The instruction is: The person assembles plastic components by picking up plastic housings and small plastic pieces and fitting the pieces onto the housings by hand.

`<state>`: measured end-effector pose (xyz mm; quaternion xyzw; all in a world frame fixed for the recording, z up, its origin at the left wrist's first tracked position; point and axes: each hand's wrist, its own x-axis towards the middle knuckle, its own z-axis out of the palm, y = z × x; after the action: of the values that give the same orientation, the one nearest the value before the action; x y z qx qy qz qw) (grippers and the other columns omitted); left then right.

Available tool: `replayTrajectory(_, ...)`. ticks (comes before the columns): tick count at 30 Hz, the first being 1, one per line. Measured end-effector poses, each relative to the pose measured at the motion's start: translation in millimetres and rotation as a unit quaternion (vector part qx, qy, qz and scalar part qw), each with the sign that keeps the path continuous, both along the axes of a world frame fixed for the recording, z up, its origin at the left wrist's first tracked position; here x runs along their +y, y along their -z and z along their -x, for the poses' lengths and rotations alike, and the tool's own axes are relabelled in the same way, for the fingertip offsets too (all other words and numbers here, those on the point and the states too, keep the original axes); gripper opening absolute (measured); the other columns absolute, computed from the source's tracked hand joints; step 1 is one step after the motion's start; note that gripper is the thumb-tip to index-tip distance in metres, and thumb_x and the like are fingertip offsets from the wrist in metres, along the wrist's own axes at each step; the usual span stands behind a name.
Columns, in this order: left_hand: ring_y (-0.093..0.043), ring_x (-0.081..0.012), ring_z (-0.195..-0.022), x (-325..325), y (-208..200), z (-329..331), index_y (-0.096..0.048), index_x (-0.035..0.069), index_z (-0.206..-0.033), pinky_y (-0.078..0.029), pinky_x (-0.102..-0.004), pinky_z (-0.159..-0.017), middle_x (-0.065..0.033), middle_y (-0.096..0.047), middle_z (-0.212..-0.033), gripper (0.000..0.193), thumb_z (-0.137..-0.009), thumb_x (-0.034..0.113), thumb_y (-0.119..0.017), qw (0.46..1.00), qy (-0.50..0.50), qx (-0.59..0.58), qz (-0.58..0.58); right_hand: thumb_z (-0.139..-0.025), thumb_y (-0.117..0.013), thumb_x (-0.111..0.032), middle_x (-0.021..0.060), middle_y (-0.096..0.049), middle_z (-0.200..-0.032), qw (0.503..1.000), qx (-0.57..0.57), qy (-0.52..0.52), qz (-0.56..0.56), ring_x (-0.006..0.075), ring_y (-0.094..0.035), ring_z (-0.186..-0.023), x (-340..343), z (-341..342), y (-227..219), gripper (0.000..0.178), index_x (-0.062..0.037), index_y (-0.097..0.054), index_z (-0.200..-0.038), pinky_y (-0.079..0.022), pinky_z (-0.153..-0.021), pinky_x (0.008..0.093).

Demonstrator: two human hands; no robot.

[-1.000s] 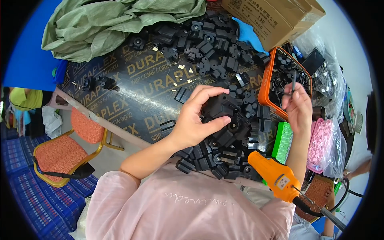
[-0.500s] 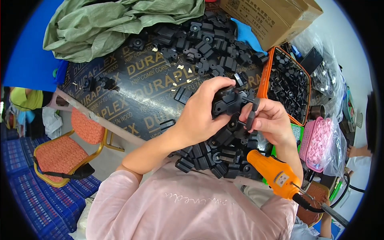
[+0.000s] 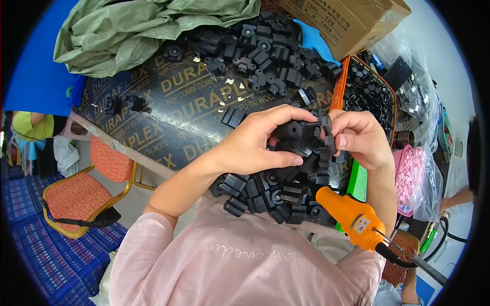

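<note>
My left hand (image 3: 252,143) is wrapped round a black plastic housing (image 3: 295,133), thumb along its near side and fingers over the far side. With its thumb and fingers, my right hand (image 3: 363,136) pinches a smaller flat black plastic part (image 3: 327,133) at the housing's right end. The two parts look to be touching there; the joint between them is partly hidden. Below my hands, near the table's front edge, lies a pile of similar black housings (image 3: 255,196). An orange electric screwdriver (image 3: 352,218) hangs beside my right forearm.
More black housings (image 3: 263,53) are heaped at the back, by a green cloth (image 3: 117,35) and a cardboard box (image 3: 347,25). To the right stand an orange-rimmed bin (image 3: 339,86) of small black parts, a green tray (image 3: 359,182) and a pink basket (image 3: 406,208). An orange chair (image 3: 79,201) is at left.
My right hand has shifted right and slightly away from me, and the flat part now sits up against the housing's end. My left hand has turned the housing and moved slightly right.
</note>
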<state>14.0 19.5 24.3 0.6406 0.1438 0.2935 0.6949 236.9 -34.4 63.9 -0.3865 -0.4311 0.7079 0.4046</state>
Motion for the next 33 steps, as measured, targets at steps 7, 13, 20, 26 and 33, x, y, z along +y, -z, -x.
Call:
replayTrajectory(7,-0.052,-0.0151,-0.102,3,-2,3,-0.046,0.002,-0.121,-0.045,-0.0275,-0.086,-0.0048,-0.049,-0.109,0.058,-0.068,-0.001,-0.070,0.996,0.058,0.060,0.031,-0.074,-0.064,0.004,0.0049,-0.057,-0.091,0.994,-0.106,-0.005,-0.025,0.0103,-0.056,-0.077,-1,10,-1,0.014,0.0033,-0.063,-0.089,-0.048,-0.069,0.0217)
replayTrajectory(13,-0.047,-0.0161,-0.106,-2,0,3,-0.048,0.003,-0.117,-0.042,-0.0275,-0.086,-0.0068,-0.047,-0.110,0.049,-0.073,0.009,-0.069,0.997,0.007,0.027,-0.070,-0.075,-0.065,0.003,0.0038,-0.054,-0.095,0.949,-0.287,0.031,-0.128,0.0100,-0.053,-0.086,-4,24,6,0.031,-0.0021,-0.049,-0.101,-0.046,-0.076,0.0240)
replayTrajectory(20,-0.053,-0.0228,-0.086,-29,17,-6,-0.047,0.002,-0.104,-0.043,-0.0313,-0.077,-0.0120,-0.051,-0.097,0.035,-0.072,0.007,-0.059,0.978,-0.144,-0.041,-0.146,-0.067,-0.068,0.010,0.0046,-0.049,-0.107,0.999,0.040,0.008,-0.019,0.0130,-0.049,-0.100,-20,31,46,0.057,-0.0081,-0.036,-0.112,-0.043,-0.082,0.0276)
replayTrajectory(26,-0.037,-0.0337,-0.115,-20,24,9,-0.035,0.003,-0.125,-0.029,-0.0424,-0.096,-0.0170,-0.039,-0.122,0.086,-0.061,0.042,-0.077,0.964,0.009,0.019,-0.266,-0.061,-0.076,-0.004,0.0066,-0.054,-0.108,0.939,-0.306,-0.061,-0.146,0.0204,-0.049,-0.105,-27,10,29,0.062,-0.0062,-0.045,-0.115,-0.040,-0.090,0.0342)
replayTrajectory(33,-0.045,-0.0355,-0.105,71,77,7,-0.038,0.000,-0.119,-0.040,-0.0401,-0.088,-0.0198,-0.044,-0.115,0.068,-0.067,0.026,-0.072,0.859,-0.245,0.326,-0.310,-0.069,-0.071,-0.009,0.0069,-0.059,-0.106,0.918,-0.349,0.012,-0.186,0.0171,-0.056,-0.097,-6,-23,35,0.039,-0.0036,-0.058,-0.105,-0.043,-0.085,0.0310)
